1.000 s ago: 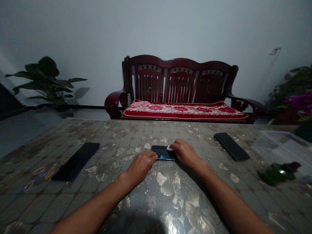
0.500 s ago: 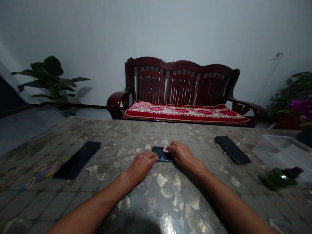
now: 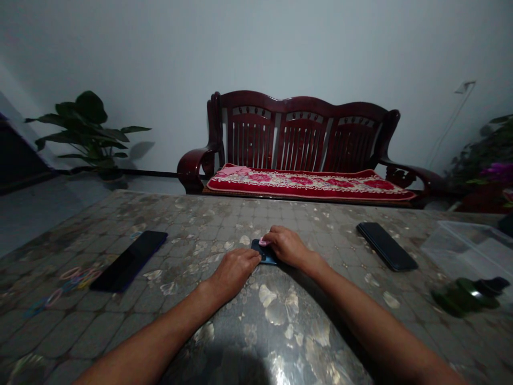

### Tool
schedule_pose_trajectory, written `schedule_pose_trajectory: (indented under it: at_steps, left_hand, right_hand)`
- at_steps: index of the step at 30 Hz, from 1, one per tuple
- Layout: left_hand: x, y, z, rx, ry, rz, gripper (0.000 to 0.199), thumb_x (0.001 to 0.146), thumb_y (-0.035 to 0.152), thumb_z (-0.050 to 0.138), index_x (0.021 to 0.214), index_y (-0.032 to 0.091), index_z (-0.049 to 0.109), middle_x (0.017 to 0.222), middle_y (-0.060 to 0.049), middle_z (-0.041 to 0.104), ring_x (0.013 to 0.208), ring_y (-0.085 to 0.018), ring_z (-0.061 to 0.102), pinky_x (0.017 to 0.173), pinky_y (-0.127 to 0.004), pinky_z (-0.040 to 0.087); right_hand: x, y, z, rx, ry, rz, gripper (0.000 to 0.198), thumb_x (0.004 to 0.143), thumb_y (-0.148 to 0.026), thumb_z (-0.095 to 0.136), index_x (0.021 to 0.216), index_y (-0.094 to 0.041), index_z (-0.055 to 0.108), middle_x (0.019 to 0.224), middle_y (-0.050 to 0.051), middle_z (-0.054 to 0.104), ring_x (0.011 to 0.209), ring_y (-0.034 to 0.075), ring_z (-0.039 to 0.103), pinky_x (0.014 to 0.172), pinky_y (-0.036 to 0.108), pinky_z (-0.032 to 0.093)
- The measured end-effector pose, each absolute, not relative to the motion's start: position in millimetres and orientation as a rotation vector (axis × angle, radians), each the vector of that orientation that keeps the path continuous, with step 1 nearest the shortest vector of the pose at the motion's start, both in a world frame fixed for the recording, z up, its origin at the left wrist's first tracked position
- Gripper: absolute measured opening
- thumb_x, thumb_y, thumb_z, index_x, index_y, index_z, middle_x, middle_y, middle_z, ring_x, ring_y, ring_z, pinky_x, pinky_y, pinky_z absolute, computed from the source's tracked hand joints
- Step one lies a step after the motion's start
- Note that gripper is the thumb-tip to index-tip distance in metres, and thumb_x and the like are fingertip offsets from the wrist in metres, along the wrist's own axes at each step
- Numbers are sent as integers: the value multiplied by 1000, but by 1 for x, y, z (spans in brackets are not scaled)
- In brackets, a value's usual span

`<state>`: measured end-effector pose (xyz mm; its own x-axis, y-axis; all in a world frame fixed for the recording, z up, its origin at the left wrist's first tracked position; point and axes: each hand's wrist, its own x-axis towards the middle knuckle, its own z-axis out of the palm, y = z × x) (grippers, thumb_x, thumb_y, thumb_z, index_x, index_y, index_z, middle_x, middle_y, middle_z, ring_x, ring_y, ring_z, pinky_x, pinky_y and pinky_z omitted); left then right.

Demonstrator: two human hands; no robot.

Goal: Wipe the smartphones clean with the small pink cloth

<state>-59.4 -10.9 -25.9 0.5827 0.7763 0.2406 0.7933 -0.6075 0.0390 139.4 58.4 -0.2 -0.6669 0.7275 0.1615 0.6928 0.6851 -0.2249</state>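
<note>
A dark blue phone (image 3: 269,260) lies back up on the table, its camera patch near the left end. My left hand (image 3: 237,268) grips that end, its fingers pressed together on the phone's edge. Pinched in the fingertips of my right hand (image 3: 289,246) is a small pink cloth (image 3: 263,241), which touches the phone's back near the far left corner. The right hand covers much of the phone's right part.
Another phone (image 3: 130,261) lies at left, beside several coloured rubber bands (image 3: 80,277). At right are a black phone (image 3: 387,246), a green bottle (image 3: 467,295) on its side and a clear plastic box (image 3: 452,235). A wooden bench (image 3: 300,107) stands beyond the table.
My right hand has slid left along the phone with the pink cloth, towards the camera end. The left hand stays on the phone's edge. The view has shifted slightly.
</note>
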Motion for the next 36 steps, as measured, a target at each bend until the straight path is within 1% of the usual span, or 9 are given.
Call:
schedule_pose_trajectory:
  at_steps: [4, 9, 14, 19, 22, 25, 31, 36]
  left_hand:
    - [-59, -12, -26, -2719, -1375, -337, 21, 93, 6, 59, 104, 18, 72, 106, -7, 75, 94, -22, 71, 85, -33, 57]
    - [-59, -11, -27, -2704, -1347, -363, 21, 93, 7, 61, 108, 16, 73, 109, -9, 75, 97, -24, 72, 87, -35, 58]
    - [-60, -10, -28, -2702, -1333, -364, 22, 93, 7, 61, 109, 16, 73, 109, -9, 76, 97, -24, 72, 87, -36, 59]
    - [-60, -11, -28, -2721, -1339, -380, 20, 93, 7, 62, 106, 16, 73, 106, -8, 76, 95, -24, 72, 86, -37, 59]
    - [-60, -11, -28, -2723, -1357, -374, 17, 92, 8, 64, 105, 16, 73, 103, -8, 76, 95, -24, 72, 85, -37, 59]
    - [-60, -11, -27, -2726, -1358, -379, 18, 92, 8, 64, 106, 16, 73, 103, -8, 76, 95, -25, 72, 85, -38, 59]
    - [-60, -10, -29, -2715, -1318, -427, 22, 93, 7, 62, 110, 15, 73, 111, -9, 75, 99, -24, 71, 88, -36, 58]
    - [-59, -11, -29, -2707, -1339, -432, 21, 93, 6, 60, 107, 16, 73, 107, -8, 75, 96, -23, 71, 86, -35, 57]
  right_hand:
    - [133, 66, 0, -1061, -2708, 205, 26, 95, -14, 53, 106, -21, 76, 97, 7, 69, 94, 19, 62, 79, 25, 41]
    - [162, 69, 0, -1096, -2698, 245, 33, 91, -8, 52, 111, -22, 75, 100, 7, 69, 95, 19, 63, 80, 25, 41]
    - [169, 69, 0, -1180, -2681, 243, 32, 92, -9, 53, 110, -22, 75, 102, 7, 69, 95, 19, 63, 79, 25, 41]
    - [134, 68, 0, -1062, -2710, 170, 26, 95, -14, 53, 105, -21, 76, 97, 7, 69, 93, 19, 62, 78, 26, 41]
    - [122, 68, 0, -1006, -2736, 149, 25, 95, -16, 54, 107, -22, 75, 97, 7, 68, 93, 20, 61, 77, 26, 40]
    - [131, 67, 1, -992, -2751, 157, 27, 96, -15, 53, 109, -22, 75, 97, 7, 68, 92, 19, 61, 76, 26, 40]
    - [165, 67, 1, -1099, -2723, 158, 30, 94, -12, 51, 109, -21, 76, 96, 7, 68, 91, 20, 61, 77, 26, 40]
    - [147, 63, 2, -1036, -2735, 142, 28, 95, -14, 53, 108, -21, 76, 97, 7, 68, 91, 20, 61, 76, 26, 39]
